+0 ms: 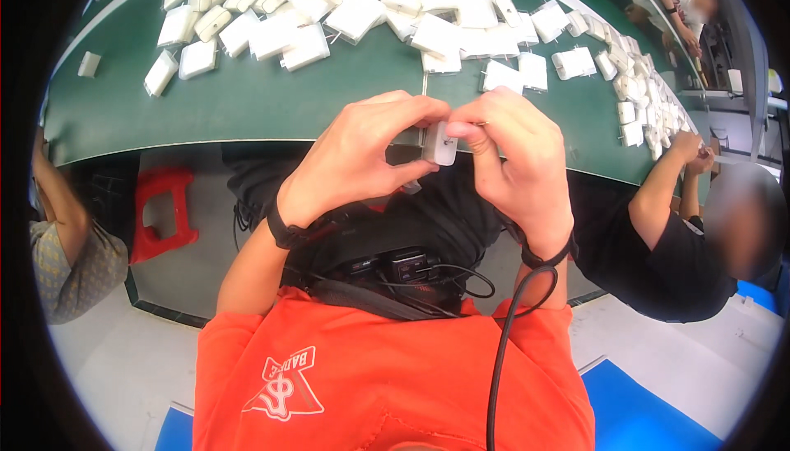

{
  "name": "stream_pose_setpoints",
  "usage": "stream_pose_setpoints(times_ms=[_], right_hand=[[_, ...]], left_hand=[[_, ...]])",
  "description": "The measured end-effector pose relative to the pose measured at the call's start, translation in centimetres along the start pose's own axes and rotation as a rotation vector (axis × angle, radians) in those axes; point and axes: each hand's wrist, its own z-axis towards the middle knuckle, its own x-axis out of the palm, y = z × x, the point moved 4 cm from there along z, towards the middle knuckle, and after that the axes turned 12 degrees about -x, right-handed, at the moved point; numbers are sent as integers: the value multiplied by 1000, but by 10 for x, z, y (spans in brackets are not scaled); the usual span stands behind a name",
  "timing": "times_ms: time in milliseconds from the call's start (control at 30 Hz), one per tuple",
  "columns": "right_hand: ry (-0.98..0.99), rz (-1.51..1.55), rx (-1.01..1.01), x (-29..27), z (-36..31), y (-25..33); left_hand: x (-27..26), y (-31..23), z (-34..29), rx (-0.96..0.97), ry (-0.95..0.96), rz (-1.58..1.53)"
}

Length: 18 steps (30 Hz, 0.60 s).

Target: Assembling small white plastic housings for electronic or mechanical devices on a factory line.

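My left hand (358,151) grips a small white plug adapter (442,148) between thumb and fingers, just off the table's near edge. One end face of the adapter, with a small dark opening in it, is turned toward me. Close against its right side is my right hand (518,151), fingers pinched and thumb tip at the adapter's upper corner. A thin brass-coloured tip pokes out by those fingers; what it belongs to is hidden. Beyond both hands lies a big heap of similar white adapters (300,44), some showing metal prongs.
The green table (247,109) curves across in front of me. A lone adapter (89,64) lies far left; more adapters (650,105) pile up at right. A person in black (658,253) sits to the right, another sleeve (70,262) is at left. A red stool (164,212) stands below.
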Motion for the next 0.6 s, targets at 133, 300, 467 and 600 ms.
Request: stream_pose_setpoints(times_ms=[133,300,467,600], right_hand=[[-94,11,37,9,-2,-8],[-268,108,244,2,-23,-18],[-313,392,204,9,-32,-25],[-291,448,246,13,-33,-26]], left_hand=[[0,1,-1,-16,-6,2],[1,2,-2,-43,-13,-30],[-1,0,0,-34,4,-20],[-1,1,0,-24,-1,-13]])
